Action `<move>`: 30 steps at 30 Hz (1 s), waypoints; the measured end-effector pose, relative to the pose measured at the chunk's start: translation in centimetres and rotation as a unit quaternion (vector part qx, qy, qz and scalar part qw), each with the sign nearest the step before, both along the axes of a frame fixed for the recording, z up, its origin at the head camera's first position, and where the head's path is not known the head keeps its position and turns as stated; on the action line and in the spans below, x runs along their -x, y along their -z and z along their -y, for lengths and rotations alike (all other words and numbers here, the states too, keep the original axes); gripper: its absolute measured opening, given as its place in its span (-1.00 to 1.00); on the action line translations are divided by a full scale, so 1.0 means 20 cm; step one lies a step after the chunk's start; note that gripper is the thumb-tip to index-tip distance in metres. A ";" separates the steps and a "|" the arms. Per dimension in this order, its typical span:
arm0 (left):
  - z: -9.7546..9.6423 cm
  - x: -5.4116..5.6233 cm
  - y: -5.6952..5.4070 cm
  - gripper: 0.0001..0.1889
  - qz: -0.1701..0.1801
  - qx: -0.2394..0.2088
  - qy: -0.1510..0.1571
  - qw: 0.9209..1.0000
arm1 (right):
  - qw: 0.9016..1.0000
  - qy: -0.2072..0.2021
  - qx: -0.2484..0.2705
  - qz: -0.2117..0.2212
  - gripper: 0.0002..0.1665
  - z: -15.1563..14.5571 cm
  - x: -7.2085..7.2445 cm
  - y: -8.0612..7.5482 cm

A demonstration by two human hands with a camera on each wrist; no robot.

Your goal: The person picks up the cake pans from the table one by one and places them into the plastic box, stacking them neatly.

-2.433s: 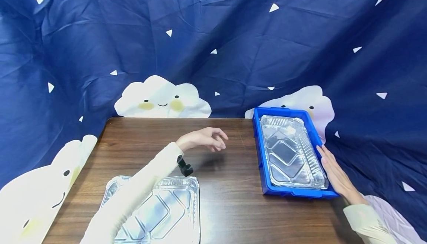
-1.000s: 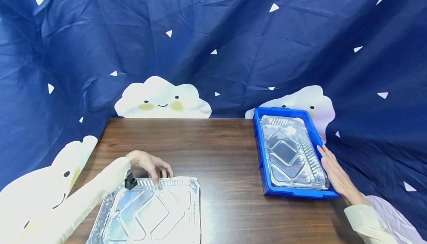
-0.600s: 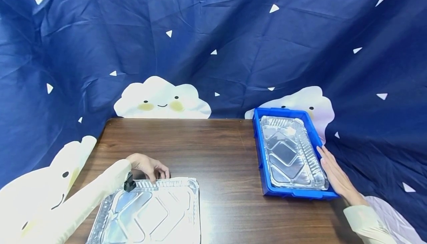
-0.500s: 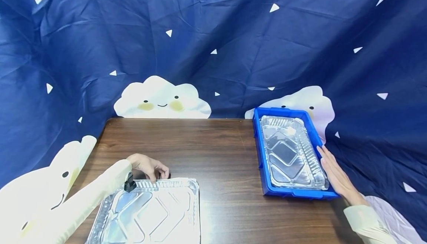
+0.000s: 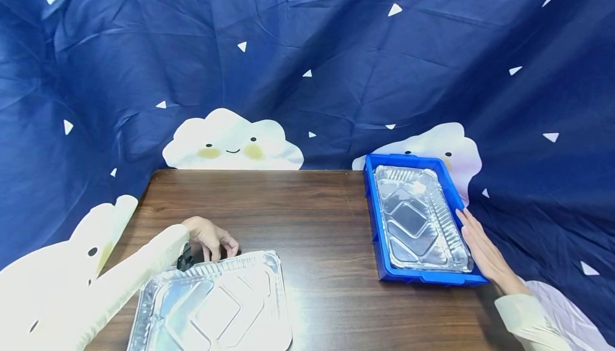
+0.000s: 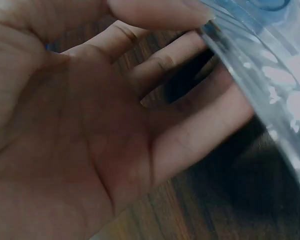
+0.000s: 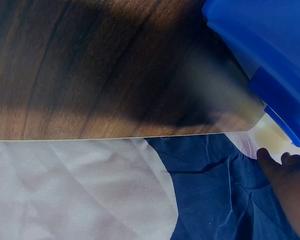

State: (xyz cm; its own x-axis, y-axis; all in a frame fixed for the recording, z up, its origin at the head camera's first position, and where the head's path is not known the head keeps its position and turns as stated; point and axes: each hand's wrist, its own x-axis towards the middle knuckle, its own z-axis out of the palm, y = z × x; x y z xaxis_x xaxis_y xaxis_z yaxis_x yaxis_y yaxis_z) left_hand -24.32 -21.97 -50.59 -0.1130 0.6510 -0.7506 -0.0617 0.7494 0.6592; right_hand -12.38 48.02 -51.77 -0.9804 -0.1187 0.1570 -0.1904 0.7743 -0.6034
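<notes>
In the head view, my left hand (image 5: 211,236) is at the far edge of a shiny aluminium foil tray (image 5: 226,308) at the table's front left. The left wrist view has the thumb on the tray's rim (image 6: 235,65) and the fingers curled beneath it, pinching the edge. On the right, a blue plastic bin (image 5: 377,233) holds a second foil tray (image 5: 408,220). My right hand (image 5: 485,247) rests with straight fingers along the bin's right side. In the right wrist view, part of that hand (image 7: 290,190) shows beside the blue wall (image 7: 270,35).
The brown wooden table (image 5: 326,233) spans the space between tray and bin. A dark blue cloth (image 5: 288,47) with white clouds and triangles hangs behind it. The table's edge (image 7: 90,138) runs across the right wrist view, with cloth beyond.
My left hand came from mid-table back to the left foil tray and took hold of its far rim. The tray has since turned slightly. The right hand and bin stay put.
</notes>
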 end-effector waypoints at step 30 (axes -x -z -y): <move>0.00 0.10 -0.09 -0.61 -0.027 -0.104 -0.122 0.987 | 1.000 0.008 -0.004 0.020 -0.32 0.00 0.01 -0.01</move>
State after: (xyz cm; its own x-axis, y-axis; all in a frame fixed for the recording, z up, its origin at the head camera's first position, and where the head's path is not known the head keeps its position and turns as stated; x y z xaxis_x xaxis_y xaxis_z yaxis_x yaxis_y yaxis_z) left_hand -26.24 -21.95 -48.81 -0.3217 0.7383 -0.5928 -0.1836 0.5656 0.8040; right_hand -12.60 47.93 -51.66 -0.9877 -0.1040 0.1164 -0.1535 0.7825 -0.6034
